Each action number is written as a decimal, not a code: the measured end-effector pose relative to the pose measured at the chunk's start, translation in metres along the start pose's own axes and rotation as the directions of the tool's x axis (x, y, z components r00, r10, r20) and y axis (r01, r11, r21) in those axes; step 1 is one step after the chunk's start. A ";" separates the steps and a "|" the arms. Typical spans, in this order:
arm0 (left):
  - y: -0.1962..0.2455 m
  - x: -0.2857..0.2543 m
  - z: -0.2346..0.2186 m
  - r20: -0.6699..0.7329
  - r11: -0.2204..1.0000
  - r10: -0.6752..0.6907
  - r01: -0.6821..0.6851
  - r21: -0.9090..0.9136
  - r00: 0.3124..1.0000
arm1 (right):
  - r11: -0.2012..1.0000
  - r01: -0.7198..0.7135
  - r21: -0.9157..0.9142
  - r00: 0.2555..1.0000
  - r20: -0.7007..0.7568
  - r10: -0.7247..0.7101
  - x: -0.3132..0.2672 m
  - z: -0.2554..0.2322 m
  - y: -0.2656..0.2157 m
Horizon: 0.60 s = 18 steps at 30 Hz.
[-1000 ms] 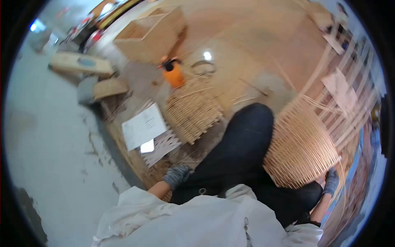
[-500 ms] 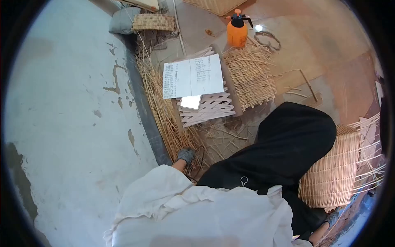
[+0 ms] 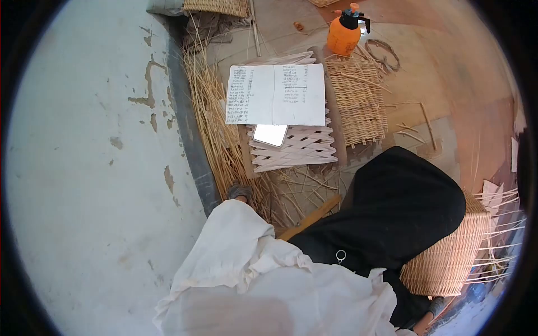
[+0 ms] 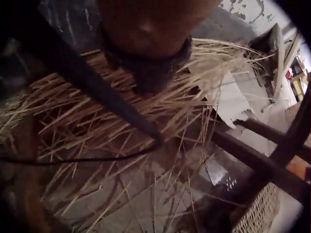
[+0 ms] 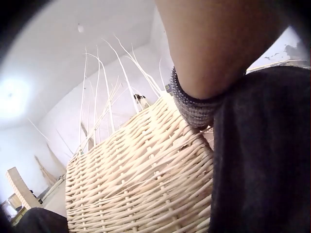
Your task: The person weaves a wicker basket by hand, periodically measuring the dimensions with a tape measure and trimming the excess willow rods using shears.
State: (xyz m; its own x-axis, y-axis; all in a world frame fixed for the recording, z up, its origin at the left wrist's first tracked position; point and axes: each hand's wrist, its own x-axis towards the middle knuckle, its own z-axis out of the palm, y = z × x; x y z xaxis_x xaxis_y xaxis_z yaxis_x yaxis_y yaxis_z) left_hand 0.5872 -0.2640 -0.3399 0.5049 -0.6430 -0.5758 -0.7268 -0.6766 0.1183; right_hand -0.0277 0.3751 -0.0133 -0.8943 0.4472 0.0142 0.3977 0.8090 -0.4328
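My left hand [image 3: 240,191], in a grey knit glove, reaches down onto a long bundle of thin wicker rods [image 3: 216,129] beside the wall. Its fingers are hidden from the head view, and the left wrist view shows mainly the dark glove [image 4: 150,73] over the rods. On the other side, my gloved right hand [image 3: 436,306] is at the lower edge of a half-woven wicker basket [image 3: 445,257] by my leg. Bare stakes stick out from the basket's far side. In the right wrist view the glove cuff [image 5: 197,109] overlaps the basket's edge; its fingers are hidden.
Ahead lies a strap-woven seat [image 3: 291,148] bearing a written sheet [image 3: 274,92] and a phone [image 3: 270,135]. A flat woven panel [image 3: 358,101] and an orange spray bottle [image 3: 343,36] are to its right. A peeling wall [image 3: 101,168] borders my left side.
The head view has swung left and down. My left hand has moved from beside my leg forward onto the rods. My right hand stays by the basket. A wooden strip now shows beside my leg.
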 end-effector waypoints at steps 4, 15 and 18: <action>-0.005 0.009 -0.001 -0.005 0.997 -0.035 0.034 -0.066 0.999 | 1.000 0.014 -0.027 1.000 -0.012 -0.015 -0.003 -0.002 -0.005; -0.037 0.034 -0.012 0.084 0.784 -0.074 0.110 -0.610 0.994 | 0.998 0.053 -0.041 0.998 -0.027 -0.055 -0.013 0.005 -0.017; -0.062 0.056 -0.005 0.178 0.545 -0.051 0.177 -0.820 0.983 | 0.996 0.071 -0.052 0.997 -0.028 -0.072 -0.016 0.002 -0.017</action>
State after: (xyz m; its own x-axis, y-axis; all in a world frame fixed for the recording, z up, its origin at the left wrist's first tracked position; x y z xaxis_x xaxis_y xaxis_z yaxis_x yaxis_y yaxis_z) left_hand 0.6629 -0.2596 -0.3751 0.4506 -0.5333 -0.7159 0.0754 -0.7763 0.6258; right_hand -0.0203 0.3534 -0.0083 -0.9145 0.3984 0.0710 0.3438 0.8574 -0.3829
